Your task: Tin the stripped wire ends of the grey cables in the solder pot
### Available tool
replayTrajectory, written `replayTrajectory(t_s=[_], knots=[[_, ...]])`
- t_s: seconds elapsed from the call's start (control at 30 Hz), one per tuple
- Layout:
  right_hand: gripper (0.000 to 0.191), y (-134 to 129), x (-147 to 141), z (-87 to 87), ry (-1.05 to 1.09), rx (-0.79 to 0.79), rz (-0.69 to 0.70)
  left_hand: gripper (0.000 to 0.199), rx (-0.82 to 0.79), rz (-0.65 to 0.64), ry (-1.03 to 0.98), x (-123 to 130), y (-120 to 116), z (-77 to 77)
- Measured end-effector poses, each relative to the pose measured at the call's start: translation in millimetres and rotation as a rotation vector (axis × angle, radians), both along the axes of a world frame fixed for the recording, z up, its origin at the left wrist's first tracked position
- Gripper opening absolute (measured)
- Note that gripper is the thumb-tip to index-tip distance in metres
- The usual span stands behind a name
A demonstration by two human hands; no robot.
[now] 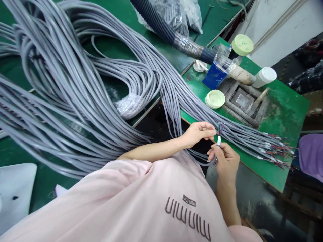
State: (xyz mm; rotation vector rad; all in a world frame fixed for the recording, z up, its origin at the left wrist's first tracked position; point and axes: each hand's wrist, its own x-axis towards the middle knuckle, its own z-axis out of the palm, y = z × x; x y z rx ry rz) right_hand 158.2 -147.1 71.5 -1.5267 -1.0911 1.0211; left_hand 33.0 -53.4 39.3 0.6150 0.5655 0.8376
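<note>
A grey cable (pixel 210 163) is gripped by my right hand (pixel 227 160), between thumb and fingers just below its end. That end points up, with a white sleeve (pixel 219 140) around it and a small fan of thin coloured wires (pixel 221 128) standing out of the top. My left hand (pixel 202 132) is closed in a pinch right beside these wires. Whether a wire sits between its fingertips is too small to make out. Behind my hands, a bundle of grey cables (pixel 199 106) runs across the green bench, its stripped coloured wire ends (pixel 280 151) lying at the right.
Large coils of grey cable (pixel 75 84) cover the left table. A ribbed duct hose (pixel 161 25) reaches a blue box (pixel 214 75) beside a grimy metal pot (pixel 243 101). An open pale tub (pixel 215 99) and a white lidded jar (pixel 264 77) stand near it. A purple stool (pixel 311 156) is at right.
</note>
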Motion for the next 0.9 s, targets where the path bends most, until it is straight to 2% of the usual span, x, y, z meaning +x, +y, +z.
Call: replayTrajectory(t_s=[0.47,0.7,0.9], knots=[[0.011,3.6,3.3,-6.2,0.144,0.023,-0.005,0.034,0.123,0.066,0.029,0.7,-4.0,-1.4],[0.012,4.3,5.3,-4.7,0.130,0.005,0.012,0.032,0.132,0.088,0.027,0.8,-2.7,0.4],[0.012,3.9,3.3,-6.0,0.126,0.002,-0.005,0.034,0.143,0.211,-0.008,-2.4,-3.0,4.8]])
